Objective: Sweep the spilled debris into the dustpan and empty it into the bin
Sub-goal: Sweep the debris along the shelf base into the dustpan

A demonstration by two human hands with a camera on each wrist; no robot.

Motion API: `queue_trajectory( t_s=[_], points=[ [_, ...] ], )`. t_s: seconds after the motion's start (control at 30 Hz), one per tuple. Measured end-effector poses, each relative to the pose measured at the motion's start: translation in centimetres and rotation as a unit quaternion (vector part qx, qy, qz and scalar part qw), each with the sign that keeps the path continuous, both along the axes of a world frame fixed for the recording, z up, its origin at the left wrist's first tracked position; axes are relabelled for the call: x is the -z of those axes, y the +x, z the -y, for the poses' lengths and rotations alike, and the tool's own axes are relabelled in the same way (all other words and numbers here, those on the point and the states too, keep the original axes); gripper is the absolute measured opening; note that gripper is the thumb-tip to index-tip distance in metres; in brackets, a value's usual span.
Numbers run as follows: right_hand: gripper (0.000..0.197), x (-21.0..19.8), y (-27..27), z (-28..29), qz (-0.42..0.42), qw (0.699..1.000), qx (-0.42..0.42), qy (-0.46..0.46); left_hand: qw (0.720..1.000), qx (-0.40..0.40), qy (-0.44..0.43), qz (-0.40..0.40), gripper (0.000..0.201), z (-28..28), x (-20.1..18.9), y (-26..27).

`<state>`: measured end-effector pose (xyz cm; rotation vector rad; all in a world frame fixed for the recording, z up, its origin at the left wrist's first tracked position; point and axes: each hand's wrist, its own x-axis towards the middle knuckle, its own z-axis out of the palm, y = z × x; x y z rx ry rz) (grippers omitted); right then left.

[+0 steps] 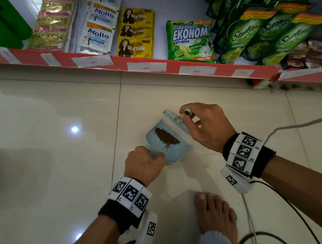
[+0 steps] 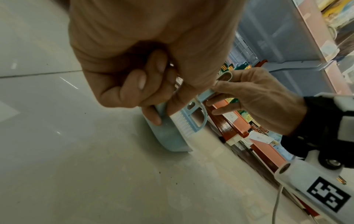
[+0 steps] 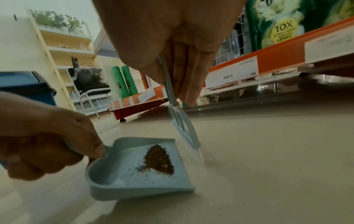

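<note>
Head view: the debris (image 1: 167, 138) already lies in the light-blue dustpan (image 1: 172, 156) on the floor; emptying remains. Left wrist view: the left hand (image 2: 145, 63) grips the dustpan handle, and the right hand (image 2: 254, 97) pinches the small brush (image 2: 193, 116). Right wrist view: the brush stands at the pan's open edge, and the blue bin (image 3: 26, 86) waits behind the left hand.
</note>
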<state>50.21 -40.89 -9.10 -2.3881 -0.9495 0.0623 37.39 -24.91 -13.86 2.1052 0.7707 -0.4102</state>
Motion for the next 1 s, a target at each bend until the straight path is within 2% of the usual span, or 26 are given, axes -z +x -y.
queue_trajectory(
  t_s=[0.1,0.2,0.3,0.43,0.53,0.63,0.77,0.83,0.93,1.0],
  points=[
    [0.016,0.27,0.14,0.35,0.012,0.999,0.004,-0.04,1.0,-0.003,-0.001,-0.001,0.046,0.0,-0.09,-0.06],
    [0.013,0.35,0.03,0.61,-0.019,1.0,0.009,0.012,1.0,-0.003,-0.003,0.002,0.04,-0.02,-0.16,-0.06],
    [0.012,0.19,0.27,0.66,0.002,0.999,0.024,0.032,1.0,-0.002,-0.004,0.006,0.039,-0.02,-0.2,-0.14],
    [0.016,0.41,0.55,0.66,0.008,0.999,0.015,-0.051,1.0,0.0,-0.003,0.002,0.039,-0.04,-0.39,-0.29],
    [0.014,0.34,-0.09,0.36,-0.027,1.0,-0.001,-0.007,1.0,-0.002,0.001,0.003,0.038,-0.12,-0.33,-0.27],
    [0.013,0.04,-0.14,0.16,-0.005,1.0,0.016,0.026,1.0,-0.002,0.008,0.008,0.038,-0.13,-0.17,-0.35],
    [0.014,0.26,0.49,0.32,0.029,0.999,0.038,-0.013,1.0,-0.002,0.003,0.002,0.038,-0.14,-0.19,-0.44],
    [0.014,0.56,0.31,0.42,0.014,0.999,0.025,-0.019,1.0,0.001,0.004,0.001,0.037,-0.17,-0.22,-0.5],
    [0.013,0.57,0.2,0.31,-0.053,0.997,0.044,0.039,1.0,0.0,0.006,0.013,0.036,-0.19,-0.19,-0.54],
    [0.013,0.33,0.71,0.11,-0.045,0.994,0.065,0.071,1.0,0.0,0.005,0.019,0.036,-0.16,-0.2,-0.55]
  ],
)
